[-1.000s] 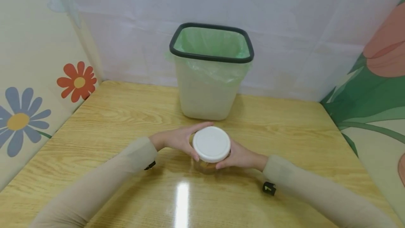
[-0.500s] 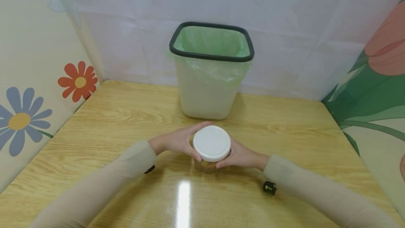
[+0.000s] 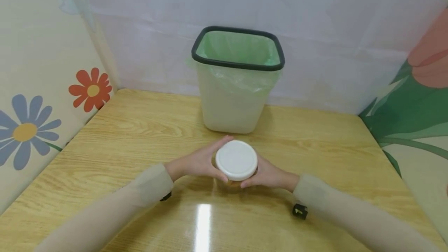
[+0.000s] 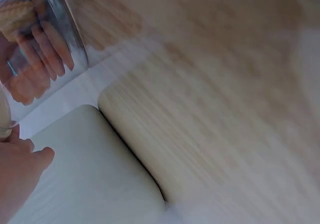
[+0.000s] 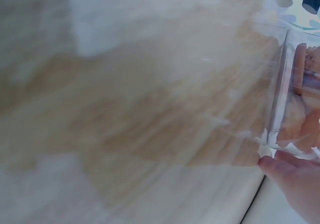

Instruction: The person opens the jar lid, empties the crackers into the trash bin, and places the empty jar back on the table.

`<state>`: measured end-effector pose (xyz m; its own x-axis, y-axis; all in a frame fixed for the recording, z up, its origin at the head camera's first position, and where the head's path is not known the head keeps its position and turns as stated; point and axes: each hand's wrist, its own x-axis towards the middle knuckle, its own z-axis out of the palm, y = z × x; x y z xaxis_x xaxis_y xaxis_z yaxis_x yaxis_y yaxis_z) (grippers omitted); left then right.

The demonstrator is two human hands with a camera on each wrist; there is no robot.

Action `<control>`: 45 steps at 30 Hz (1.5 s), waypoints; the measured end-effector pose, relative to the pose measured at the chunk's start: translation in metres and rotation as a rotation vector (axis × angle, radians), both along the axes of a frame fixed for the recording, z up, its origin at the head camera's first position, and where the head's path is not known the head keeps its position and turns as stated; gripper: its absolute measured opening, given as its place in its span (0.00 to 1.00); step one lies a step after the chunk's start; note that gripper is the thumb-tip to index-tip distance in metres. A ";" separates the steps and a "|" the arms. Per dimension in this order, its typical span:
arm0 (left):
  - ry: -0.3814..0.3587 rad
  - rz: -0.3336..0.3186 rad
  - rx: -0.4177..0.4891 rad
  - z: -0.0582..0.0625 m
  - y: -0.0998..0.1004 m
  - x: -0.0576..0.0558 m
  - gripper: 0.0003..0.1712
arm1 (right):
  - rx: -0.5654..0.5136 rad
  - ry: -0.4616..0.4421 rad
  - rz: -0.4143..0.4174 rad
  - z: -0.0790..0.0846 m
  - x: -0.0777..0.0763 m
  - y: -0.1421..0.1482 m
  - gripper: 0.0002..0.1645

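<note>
A clear jar [image 4: 75, 38] with a round white lid [image 3: 236, 160] is between my two hands, near the middle of the wooden table. My left hand [image 3: 200, 162] grips its left side, thumb in front and fingers round the back. From the right, my right hand [image 3: 270, 173] grips the jar too, thumb at the front just under the lid. Through the clear wall in the left wrist view shows a tan, ridged piece [image 4: 17, 16], with fingers seen behind it. The lid hides most of the contents in the head view.
Behind the jar stands a pale bin [image 3: 232, 104] with a black rim and a green bag lining it. A white cloth [image 3: 315, 30] hangs at the table's back edge. Flower-printed panels [image 3: 31, 57] flank the wooden table [image 3: 140, 123].
The head view has shifted slightly. My left thumb sits a little further round the jar's front, below the lid. Both hands keep their hold, and the bin stands as before.
</note>
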<state>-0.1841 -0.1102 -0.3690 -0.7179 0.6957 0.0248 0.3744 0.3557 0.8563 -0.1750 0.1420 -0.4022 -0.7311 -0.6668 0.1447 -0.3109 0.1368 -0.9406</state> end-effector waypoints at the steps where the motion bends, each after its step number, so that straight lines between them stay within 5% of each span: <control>1: -0.005 0.002 0.006 0.000 0.000 0.001 0.71 | 0.002 -0.001 -0.003 0.000 0.000 0.000 0.70; 45: -0.033 0.160 0.018 0.000 0.008 0.023 0.70 | -0.003 -0.040 0.009 0.000 0.000 0.000 0.67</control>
<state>-0.1615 -0.1022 -0.3694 -0.8199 0.5725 0.0106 0.2856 0.3928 0.8742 -0.1752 0.1416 -0.4026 -0.7305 -0.6727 0.1177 -0.2741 0.1310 -0.9527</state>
